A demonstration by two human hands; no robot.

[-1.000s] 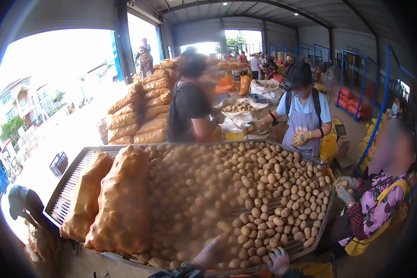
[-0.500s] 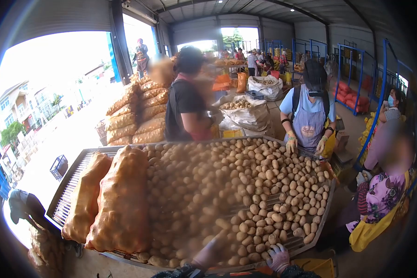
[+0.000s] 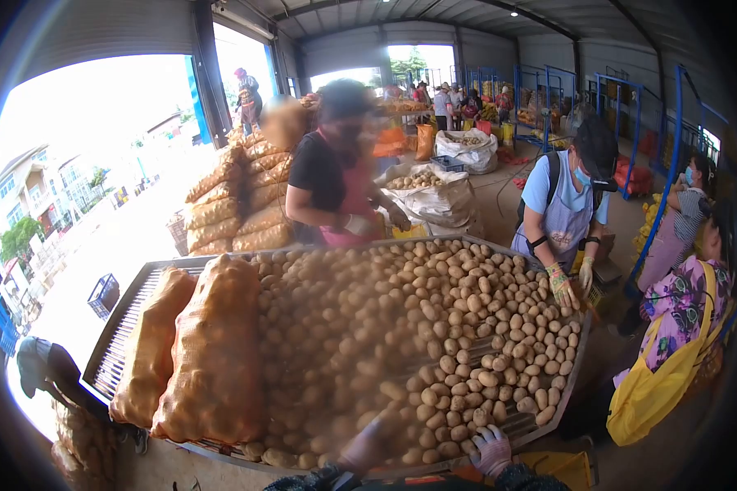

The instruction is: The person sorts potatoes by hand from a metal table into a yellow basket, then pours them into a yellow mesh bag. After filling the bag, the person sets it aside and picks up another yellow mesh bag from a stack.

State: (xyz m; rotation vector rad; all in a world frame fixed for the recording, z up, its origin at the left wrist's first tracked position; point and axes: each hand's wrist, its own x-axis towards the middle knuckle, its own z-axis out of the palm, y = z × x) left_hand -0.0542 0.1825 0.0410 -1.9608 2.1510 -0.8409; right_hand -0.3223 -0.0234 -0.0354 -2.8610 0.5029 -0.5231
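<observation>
Potatoes point(image 3: 483, 327) are spread over a slatted metal sorting table point(image 3: 109, 360). My right hand point(image 3: 491, 452), in a pale glove, rests at the near edge with its fingers apart on the closest potatoes. My left hand point(image 3: 367, 446), also gloved, reaches in over the potatoes to the left of it. A hazy blur covers its fingers, and I cannot tell whether they grip a potato. Two full orange mesh sacks point(image 3: 213, 352) lie side by side on the table's left end.
Across the table stand a person in a pink apron point(image 3: 356, 200) and a person in a light apron point(image 3: 561, 196), whose gloved hand touches potatoes. Another person with a yellow bag point(image 3: 655, 393) is at the right. Stacked sacks point(image 3: 262, 196) and white bulk bags point(image 3: 434, 200) stand behind.
The person in the pink apron has turned toward the table. The person in the light apron has shifted right, reaching to the table's edge. My hands have barely moved.
</observation>
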